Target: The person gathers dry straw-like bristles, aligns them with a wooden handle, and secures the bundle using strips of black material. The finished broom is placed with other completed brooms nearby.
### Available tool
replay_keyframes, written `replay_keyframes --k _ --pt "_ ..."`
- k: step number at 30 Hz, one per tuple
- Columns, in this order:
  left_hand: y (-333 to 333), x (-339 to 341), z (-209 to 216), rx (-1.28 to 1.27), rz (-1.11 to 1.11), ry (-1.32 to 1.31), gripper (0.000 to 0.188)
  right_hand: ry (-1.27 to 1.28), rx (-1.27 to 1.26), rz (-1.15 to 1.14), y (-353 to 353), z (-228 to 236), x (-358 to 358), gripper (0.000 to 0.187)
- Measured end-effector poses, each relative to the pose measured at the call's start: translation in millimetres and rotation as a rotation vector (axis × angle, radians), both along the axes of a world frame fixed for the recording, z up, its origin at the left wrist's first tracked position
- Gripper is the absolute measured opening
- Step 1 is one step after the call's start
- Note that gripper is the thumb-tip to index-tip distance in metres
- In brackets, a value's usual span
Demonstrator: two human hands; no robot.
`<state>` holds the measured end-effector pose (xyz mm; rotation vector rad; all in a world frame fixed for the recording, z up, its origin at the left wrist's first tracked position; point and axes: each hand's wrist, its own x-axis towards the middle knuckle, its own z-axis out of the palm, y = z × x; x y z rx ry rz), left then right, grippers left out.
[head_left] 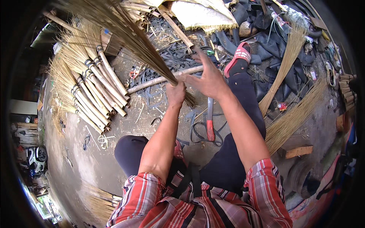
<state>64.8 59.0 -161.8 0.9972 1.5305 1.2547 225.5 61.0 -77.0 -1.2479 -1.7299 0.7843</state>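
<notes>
Left hand is gripping the bristle bundle near its lower right end, fingers closing around the stalks. Bundle is slanting up-left in front of the person, its long upper part blurring. Grip is sitting at the narrow end, probably because the stalks are gathering tightest there. Right hand is holding nothing visible, fingers spreading wide just beside the bundle; contact: can't tell. Pale pole is passing behind the bundle, right end reaching the right hand's outline; whether it's being touched, can't tell.

Brooms are lying side by side at left, handles pointing toward the person, likely for tidy stacking. Loose stalks are lying at right, apparently within arm's reach. Red-handled knife is resting on the floor between the legs, seemingly close for easy pickup. Black strips are heaping beyond the pole.
</notes>
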Motion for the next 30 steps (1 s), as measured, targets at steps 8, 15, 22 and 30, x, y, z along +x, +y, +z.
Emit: replay_keyframes --k 8,15,22,30 --pt "9 -8 78 0.026 0.087 -0.566 0.036 -0.240 -0.260 -0.162 -70 -110 -3 0.071" --pt "-45 21 47 -0.132 -0.086 -0.625 0.041 -0.002 -0.582 0.314 -81 -64 -5 0.032" --pt "-80 26 70 -0.067 -0.090 -0.648 0.032 0.142 -0.897 0.365 -111 -44 -6 0.025" --pt "-114 44 99 -0.003 -0.014 -0.681 0.034 -0.062 -0.567 0.261 -149 -16 3 0.028"
